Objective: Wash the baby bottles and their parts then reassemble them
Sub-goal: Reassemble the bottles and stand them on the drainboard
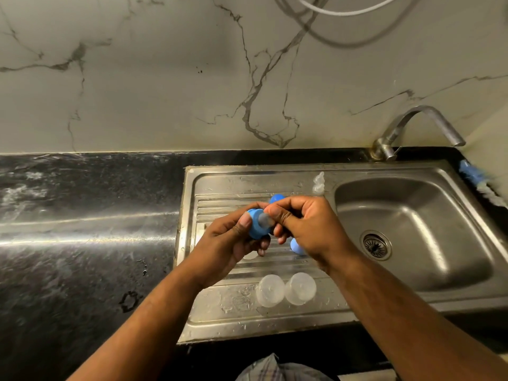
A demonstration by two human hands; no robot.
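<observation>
1. The dark stone surface [82, 215] stretches well left of the sink basin [428, 204]; it is streaked with wet, and I can see no bottle part on it
2. Over the ribbed drainboard [220, 185], just left of the basin, the left hand [233, 237] is curled round a blue collar ring [257, 226], with the thumb on its rim. It turns the ring's opening toward the other hand, probably to brace it
3. A clear teat [266, 220] pokes from the middle of that ring. The right hand [305, 226], nearer the basin, pinches the teat's tip between thumb and forefinger. It seems to be drawing the teat through until it seats, so I judge this a reassembly step
4. Two more blue parts wait on the drainboard left of the basin, one beyond the hands [276, 198] and one under the right hand [297, 247]. Both are half hidden, and I cannot tell which pieces they are
5. Two clear dome caps [270, 290] stand side by side left of the basin's near corner, likely set there to drain
6. A spare clear teat [319, 184] stands upright just beside the basin's far left rim
7. The tap [420, 125] rises behind the basin, and a blue brush [474, 174] lies right of it
</observation>
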